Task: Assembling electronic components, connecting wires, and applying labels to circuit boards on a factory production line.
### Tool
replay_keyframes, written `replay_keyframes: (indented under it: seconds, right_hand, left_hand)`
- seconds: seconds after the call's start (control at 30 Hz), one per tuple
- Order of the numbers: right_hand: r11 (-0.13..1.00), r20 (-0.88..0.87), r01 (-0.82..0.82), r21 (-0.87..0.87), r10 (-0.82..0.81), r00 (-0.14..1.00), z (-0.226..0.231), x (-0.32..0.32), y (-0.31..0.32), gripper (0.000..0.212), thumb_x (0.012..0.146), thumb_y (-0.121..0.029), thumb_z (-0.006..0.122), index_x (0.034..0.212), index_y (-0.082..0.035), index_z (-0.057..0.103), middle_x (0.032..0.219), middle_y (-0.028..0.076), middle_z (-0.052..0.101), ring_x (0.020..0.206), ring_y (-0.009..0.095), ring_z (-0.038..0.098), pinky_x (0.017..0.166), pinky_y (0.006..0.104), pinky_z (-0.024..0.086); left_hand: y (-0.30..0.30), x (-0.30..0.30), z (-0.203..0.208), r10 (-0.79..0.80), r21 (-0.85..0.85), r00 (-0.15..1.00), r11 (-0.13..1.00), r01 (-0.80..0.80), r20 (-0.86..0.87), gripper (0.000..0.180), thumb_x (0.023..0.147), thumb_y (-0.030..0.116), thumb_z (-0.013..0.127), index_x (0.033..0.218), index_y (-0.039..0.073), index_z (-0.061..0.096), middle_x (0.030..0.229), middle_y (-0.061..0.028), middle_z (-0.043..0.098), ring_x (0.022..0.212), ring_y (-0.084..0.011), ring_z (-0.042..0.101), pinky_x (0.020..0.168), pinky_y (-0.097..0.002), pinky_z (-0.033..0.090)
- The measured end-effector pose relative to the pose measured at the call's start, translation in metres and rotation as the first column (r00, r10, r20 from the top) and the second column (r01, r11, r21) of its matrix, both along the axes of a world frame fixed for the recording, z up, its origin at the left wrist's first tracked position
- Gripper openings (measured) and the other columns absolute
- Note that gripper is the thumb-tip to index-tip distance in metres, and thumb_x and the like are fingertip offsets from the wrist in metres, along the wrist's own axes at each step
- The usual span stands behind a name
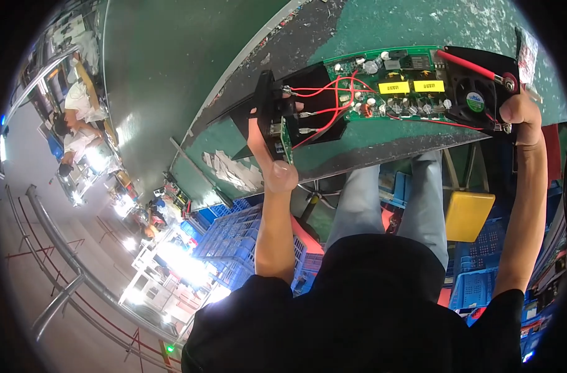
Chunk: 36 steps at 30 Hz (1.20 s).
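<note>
A long green circuit board (392,90) carries yellow-labelled transformers and several small components. Red wires (333,93) run from its left end to a black end panel (268,93) fitted with a small upright board (287,140). My left hand (272,165) is closed around that panel, thumb near the small board. At the other end sits a black fan (473,99) on a black end plate (492,59), with a thick red cable (470,65) beside it. My right hand (523,118) grips this plate at its outer edge; some fingers are hidden behind it.
Beneath lies a worn green worktable (383,31) with a dark, scuffed edge. Blue crates (230,233) and a yellow stool seat (470,216) are below it. Metal railings (59,248) and people at lit benches (84,130) appear far left.
</note>
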State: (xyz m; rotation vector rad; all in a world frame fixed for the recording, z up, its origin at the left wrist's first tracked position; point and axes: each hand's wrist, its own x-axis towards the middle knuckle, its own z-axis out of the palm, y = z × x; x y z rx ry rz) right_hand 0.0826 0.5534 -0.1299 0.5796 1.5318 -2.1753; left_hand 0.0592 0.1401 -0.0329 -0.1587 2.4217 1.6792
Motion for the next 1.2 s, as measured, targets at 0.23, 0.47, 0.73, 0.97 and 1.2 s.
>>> replay_keyframes:
  seconds: [0.23, 0.47, 0.73, 0.97, 1.2]
  right_hand:
    - [0.989, -0.143, -0.004, 0.151, 0.026, 0.989, -0.020, 0.018, 0.031, 0.010, 0.075, -0.007, 0.050, 0.073, 0.000, 0.057, 0.068, 0.002, 0.053, 0.060, 0.011, 0.046, 0.063, 0.0222, 0.042]
    - [0.961, -0.271, 0.007, 0.277, 0.071, 0.960, -0.046, 0.039, 0.059, 0.010, 0.074, -0.009, 0.050, 0.067, -0.003, 0.051, 0.066, -0.001, 0.046, 0.057, 0.010, 0.039, 0.061, 0.0223, 0.039]
    - [0.995, -0.120, 0.014, 0.101, -0.002, 0.993, -0.027, 0.032, 0.067, 0.012, 0.073, -0.012, 0.054, 0.073, -0.001, 0.057, 0.074, 0.004, 0.054, 0.065, 0.015, 0.049, 0.067, 0.0262, 0.044]
    - [0.967, 0.270, 0.218, 0.136, -0.248, 0.931, 0.054, -0.001, -0.021, 0.033, 0.074, -0.014, 0.056, 0.102, 0.003, 0.063, 0.093, 0.009, 0.063, 0.084, 0.018, 0.059, 0.079, 0.0303, 0.048]
    - [0.894, 0.080, -0.231, 0.384, 0.217, 0.973, 0.086, -0.035, -0.062, 0.022, 0.088, -0.018, 0.055, 0.100, -0.002, 0.066, 0.097, 0.003, 0.056, 0.092, 0.014, 0.054, 0.083, 0.0250, 0.039]
  left_hand:
    - [0.003, -0.006, -0.004, -0.036, 0.055, 0.996, 0.998, 0.040, -0.077, 0.120, 0.067, 0.084, 0.054, 0.139, -0.009, 0.031, 0.122, -0.0176, 0.051, 0.101, -0.0237, 0.060, 0.086, -0.0349, 0.050]
    - [0.001, -0.005, -0.004, 0.021, 0.125, 1.000, 0.992, -0.022, 0.005, 0.124, 0.064, 0.081, 0.061, 0.142, -0.009, 0.028, 0.126, -0.0182, 0.048, 0.104, -0.0239, 0.059, 0.089, -0.0356, 0.049]
    - [-0.003, -0.002, -0.011, -0.050, 0.149, 0.993, 0.987, 0.066, -0.107, 0.120, 0.067, 0.077, 0.063, 0.144, -0.007, 0.024, 0.136, -0.0224, 0.038, 0.109, -0.0276, 0.057, 0.090, -0.0387, 0.049]
    - [-0.012, 0.005, -0.016, -0.157, 0.140, 0.986, 0.976, 0.164, -0.060, 0.105, 0.077, 0.074, 0.055, 0.146, 0.001, 0.024, 0.138, -0.0239, 0.037, 0.110, -0.0303, 0.056, 0.093, -0.0428, 0.047]
    - [-0.009, 0.007, -0.005, -0.048, 0.255, 0.997, 0.966, 0.033, 0.054, 0.100, 0.080, 0.073, 0.052, 0.142, -0.002, 0.029, 0.131, -0.0206, 0.048, 0.113, -0.0291, 0.055, 0.099, -0.0436, 0.042]
